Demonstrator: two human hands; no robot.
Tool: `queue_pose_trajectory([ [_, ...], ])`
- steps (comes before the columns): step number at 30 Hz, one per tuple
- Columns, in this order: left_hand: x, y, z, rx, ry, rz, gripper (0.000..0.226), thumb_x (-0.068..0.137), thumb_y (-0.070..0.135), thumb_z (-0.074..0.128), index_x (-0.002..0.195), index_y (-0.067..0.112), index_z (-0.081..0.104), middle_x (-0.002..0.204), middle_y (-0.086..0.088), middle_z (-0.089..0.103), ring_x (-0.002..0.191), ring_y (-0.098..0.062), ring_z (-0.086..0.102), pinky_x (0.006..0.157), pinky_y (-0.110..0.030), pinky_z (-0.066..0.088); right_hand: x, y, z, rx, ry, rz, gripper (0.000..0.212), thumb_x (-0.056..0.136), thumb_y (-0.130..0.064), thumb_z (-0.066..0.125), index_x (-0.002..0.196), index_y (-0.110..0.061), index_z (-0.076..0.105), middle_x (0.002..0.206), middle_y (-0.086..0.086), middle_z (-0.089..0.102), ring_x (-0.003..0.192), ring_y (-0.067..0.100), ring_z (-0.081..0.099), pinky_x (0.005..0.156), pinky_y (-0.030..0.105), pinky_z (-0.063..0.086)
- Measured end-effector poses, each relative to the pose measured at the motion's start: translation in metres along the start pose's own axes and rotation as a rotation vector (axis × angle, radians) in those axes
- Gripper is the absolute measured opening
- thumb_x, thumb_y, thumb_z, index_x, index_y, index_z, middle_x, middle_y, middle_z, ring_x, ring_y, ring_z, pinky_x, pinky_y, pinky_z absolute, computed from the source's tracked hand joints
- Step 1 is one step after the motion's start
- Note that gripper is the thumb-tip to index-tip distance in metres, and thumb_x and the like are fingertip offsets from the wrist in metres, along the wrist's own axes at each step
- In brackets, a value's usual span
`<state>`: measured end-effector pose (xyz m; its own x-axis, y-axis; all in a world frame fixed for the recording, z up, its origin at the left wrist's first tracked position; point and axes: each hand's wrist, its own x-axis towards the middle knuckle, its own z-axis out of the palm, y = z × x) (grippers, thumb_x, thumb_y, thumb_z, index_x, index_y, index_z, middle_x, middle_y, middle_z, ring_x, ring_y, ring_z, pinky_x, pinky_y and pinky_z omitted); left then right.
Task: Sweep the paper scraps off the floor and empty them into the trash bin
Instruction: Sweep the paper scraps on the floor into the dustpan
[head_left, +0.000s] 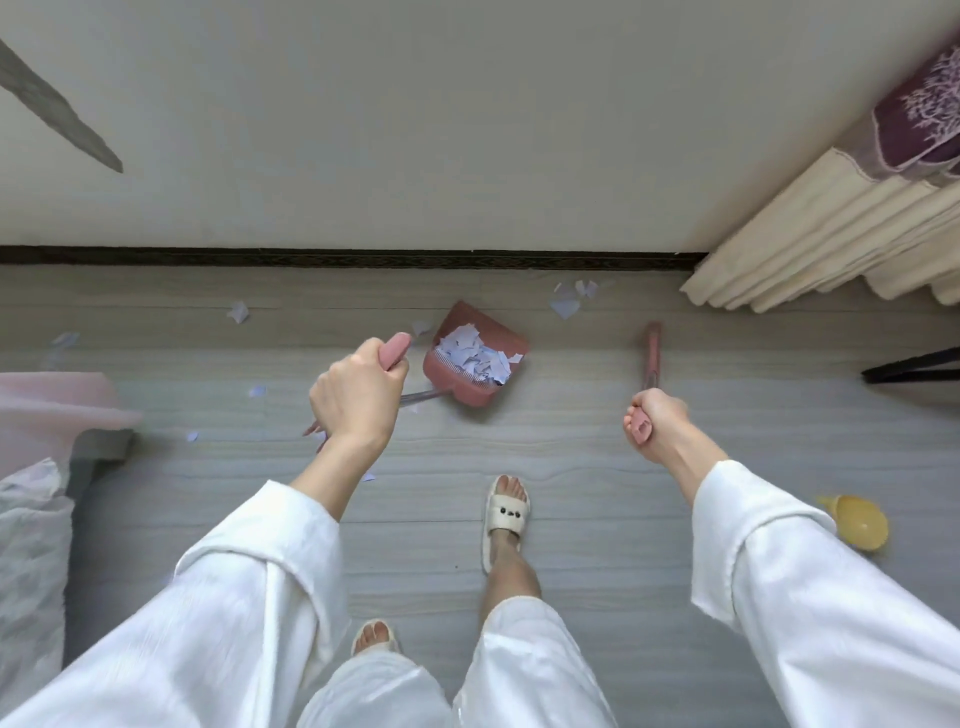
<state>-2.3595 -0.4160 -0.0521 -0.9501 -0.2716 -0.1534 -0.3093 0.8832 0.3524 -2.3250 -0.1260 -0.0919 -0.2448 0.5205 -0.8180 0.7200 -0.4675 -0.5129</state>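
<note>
Left hand (358, 395) is gripping the dustpan (475, 358) handle, right hand (655, 421) is clutching the broom (650, 353), so keeping the full pan level is stopping paper scraps (475, 353) spilling before the trash bin (31, 540).

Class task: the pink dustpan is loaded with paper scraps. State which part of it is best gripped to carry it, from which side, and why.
Grip the dustpan by the pink top end of its long handle, from above, as the left hand does. The handle rises from the pan's back wall towards the person, so holding it there probably keeps the open mouth tipped up and the paper scraps inside.
</note>
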Motion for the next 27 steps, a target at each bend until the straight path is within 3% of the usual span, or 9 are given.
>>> queue_pose_trajectory([
  [4,0.028,0.041,0.022,0.027,0.019,-0.035,0.025,0.088,0.033,0.048,0.070,0.015,0.048,0.065,-0.016,0.061,0.066,-0.039,0.055,0.060,-0.034,0.034,0.056,-0.061,0.004,-0.120,-0.002,-0.005,0.029,0.091,0.008,0.037,0.065,-0.007,0.040,0.058,0.010,0.037,0.020,0.009,0.039,0.031,0.011,0.038],
  [6,0.036,0.048,0.024,0.025,0.035,-0.067,0.025,0.088,0.033,0.048,0.070,0.015,0.048,0.065,-0.017,0.060,0.066,-0.039,0.054,0.061,-0.035,0.036,0.074,-0.083,0.013,-0.209,-0.031,-0.016,0.027,0.090,0.006,0.041,0.067,-0.007,0.043,0.061,0.010,0.041,0.037,0.015,0.045,0.030,0.012,0.039],
  [8,0.044,0.050,0.023,0.010,0.062,-0.111,0.028,0.088,0.034,0.049,0.068,0.014,0.047,0.064,-0.017,0.059,0.064,-0.039,0.052,0.061,-0.036,0.036,0.086,-0.101,0.025,-0.291,-0.072,-0.034,0.025,0.090,0.006,0.042,0.068,-0.007,0.043,0.062,0.009,0.043,0.048,0.017,0.043,0.031,0.013,0.040],
  [12,0.050,0.044,0.016,0.005,0.094,-0.190,0.031,0.087,0.034,0.049,0.064,0.014,0.042,0.061,-0.016,0.055,0.062,-0.037,0.048,0.061,-0.035,0.035,0.084,-0.111,0.051,-0.425,-0.150,-0.068,0.022,0.089,0.006,0.042,0.070,-0.006,0.041,0.062,0.010,0.041,0.049,0.018,0.041,0.030,0.014,0.040],
  [17,0.046,0.019,0.001,0.019,0.122,-0.261,0.034,0.088,0.035,0.049,0.062,0.013,0.042,0.057,-0.013,0.052,0.058,-0.035,0.045,0.058,-0.033,0.032,0.055,-0.090,0.078,-0.554,-0.265,-0.104,0.025,0.088,0.008,0.039,0.067,-0.006,0.038,0.061,0.009,0.038,0.044,0.019,0.039,0.030,0.014,0.037],
  [22,0.024,-0.032,-0.018,0.016,0.205,-0.367,0.028,0.085,0.030,0.054,0.064,0.012,0.049,0.059,-0.020,0.055,0.058,-0.032,0.039,0.059,-0.033,0.031,0.013,-0.047,0.096,-0.715,-0.352,-0.109,0.022,0.086,0.008,0.039,0.068,-0.004,0.040,0.056,0.009,0.041,0.021,0.013,0.040,0.030,0.015,0.038],
  [27,-0.022,-0.100,-0.045,0.026,0.221,-0.430,0.027,0.085,0.033,0.055,0.068,0.012,0.053,0.064,-0.023,0.059,0.064,-0.041,0.053,0.059,-0.034,0.032,-0.046,0.005,0.119,-0.888,-0.492,-0.115,0.020,0.088,0.006,0.040,0.073,-0.006,0.038,0.059,0.008,0.041,0.044,0.018,0.039,0.031,0.014,0.038],
])
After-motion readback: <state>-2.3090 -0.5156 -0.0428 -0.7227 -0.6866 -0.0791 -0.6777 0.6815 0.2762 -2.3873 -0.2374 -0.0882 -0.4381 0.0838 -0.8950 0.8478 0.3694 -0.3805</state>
